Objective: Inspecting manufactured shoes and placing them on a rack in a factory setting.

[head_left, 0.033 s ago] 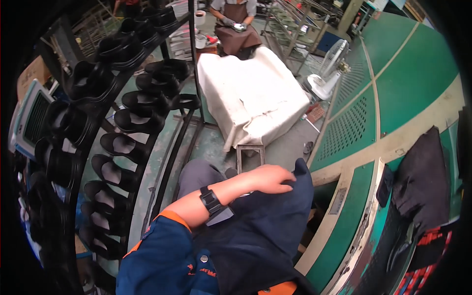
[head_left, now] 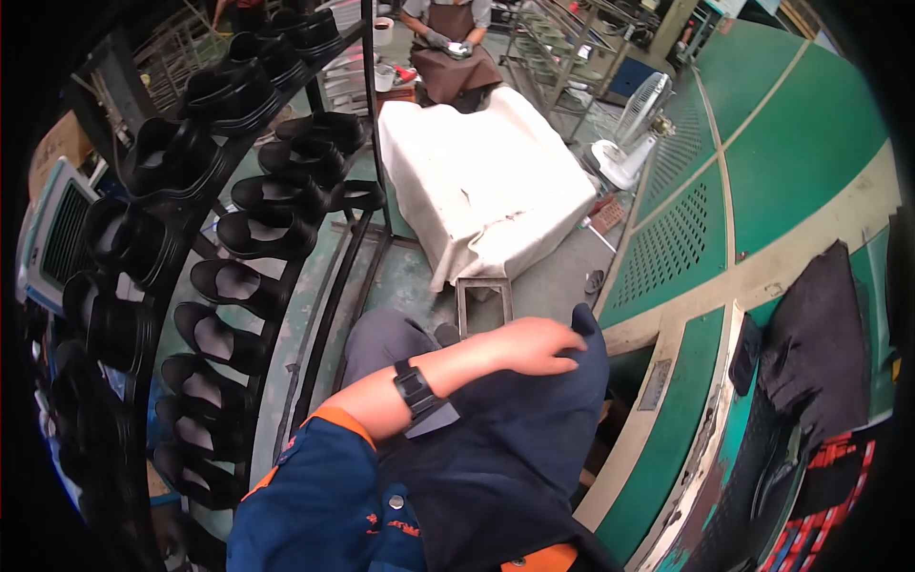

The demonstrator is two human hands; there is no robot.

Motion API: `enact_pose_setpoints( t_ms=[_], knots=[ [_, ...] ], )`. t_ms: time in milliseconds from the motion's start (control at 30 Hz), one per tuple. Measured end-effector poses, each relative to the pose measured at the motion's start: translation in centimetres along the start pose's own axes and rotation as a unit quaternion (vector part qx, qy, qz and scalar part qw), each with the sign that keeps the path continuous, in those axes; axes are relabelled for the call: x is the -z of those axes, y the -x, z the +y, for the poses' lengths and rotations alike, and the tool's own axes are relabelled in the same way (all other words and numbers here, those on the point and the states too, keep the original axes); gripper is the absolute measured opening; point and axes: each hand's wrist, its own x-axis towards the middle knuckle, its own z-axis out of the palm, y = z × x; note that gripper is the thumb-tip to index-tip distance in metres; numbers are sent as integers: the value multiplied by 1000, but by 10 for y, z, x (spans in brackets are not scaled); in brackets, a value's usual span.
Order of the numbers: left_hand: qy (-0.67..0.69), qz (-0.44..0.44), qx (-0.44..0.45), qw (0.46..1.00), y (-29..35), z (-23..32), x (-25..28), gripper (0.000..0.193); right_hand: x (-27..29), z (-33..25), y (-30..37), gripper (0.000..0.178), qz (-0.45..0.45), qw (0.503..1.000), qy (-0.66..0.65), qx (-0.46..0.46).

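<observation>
My left hand (head_left: 538, 346) reaches across my lap, palm down, over the dark navy apron (head_left: 496, 458) that covers my right thigh. Its thumb is spread from the other fingers, and nothing shows in it. The fingertips are at the raised fold of the apron by my knee; whether they touch the cloth I cannot make out. A black band (head_left: 415, 389) circles the wrist, below a blue sleeve (head_left: 315, 486) with an orange cuff. A pale flat piece (head_left: 432, 420) shows under the forearm. My right hand is out of sight.
Black shoes (head_left: 238, 286) fill a rack at left. Ahead are a metal frame (head_left: 484, 284), a cloth-covered block (head_left: 491, 172) and a seated, gloved co-worker (head_left: 453, 57). A white fan (head_left: 624, 162) stands by the green machine (head_left: 681, 229). Dark cloth (head_left: 820, 334) hangs at right.
My left hand has shifted slightly right along the apron toward its raised fold. The view has moved a little; the rack and the covered block otherwise look the same.
</observation>
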Motion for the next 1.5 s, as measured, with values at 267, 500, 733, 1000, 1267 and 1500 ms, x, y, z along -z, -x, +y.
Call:
enact_pose_setpoints(
  t_ms=[267,500,733,1000,1267,1500],
  knots=[
    [190,62,-299,933,-33,125,17,83,-19,-129,33,58,-83,890,-449,-2],
    [295,94,-271,912,20,137,-21,120,-89,-297,103,47,-359,607,-707,51],
    [485,140,192,842,142,43,-79,98,-307,-310,294,29,-564,495,-578,-320],
    [562,160,284,760,143,21,-103,89,-353,-284,308,34,-597,546,-481,-337],
    [692,135,297,644,138,10,-75,83,-354,-280,312,39,-538,579,-505,-347],
    [760,152,311,551,139,-7,-74,74,-348,-274,310,38,-547,595,-505,-303]
  ],
)
